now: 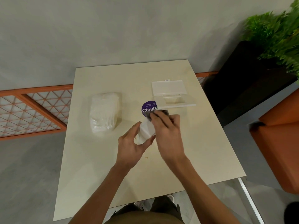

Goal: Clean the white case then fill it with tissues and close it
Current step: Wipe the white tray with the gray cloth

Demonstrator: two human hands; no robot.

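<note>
From the head view, my left hand (132,143) is curled round a white piece (146,132), thumb on one side and fingers on the other, and holds it up over the middle of the table (97,175). I take it for the loose body of the case. My right hand (166,126) is closed on a dark cloth (162,112) and presses it against the top end of that piece. The hand is blurred, so I cannot tell how its fingers lie.

The rest of the white case (169,94) lies flat near the table's far right corner with its flap thrown open. The pack of tissues (105,112) sits in its plastic wrap toward the left edge, well apart from the case.

The risks I see:
- My left grip is only a pinch, so a hard rub could twist the piece out of it.
- A few crumbs (146,157) lie on the table just under my hands, and setting the wiped piece down there would dirty it again.

A round purple sticker (148,107), partly under the cloth, reads "Let's keep our pantries clean" and "ClayG", with the rest hidden.
</note>
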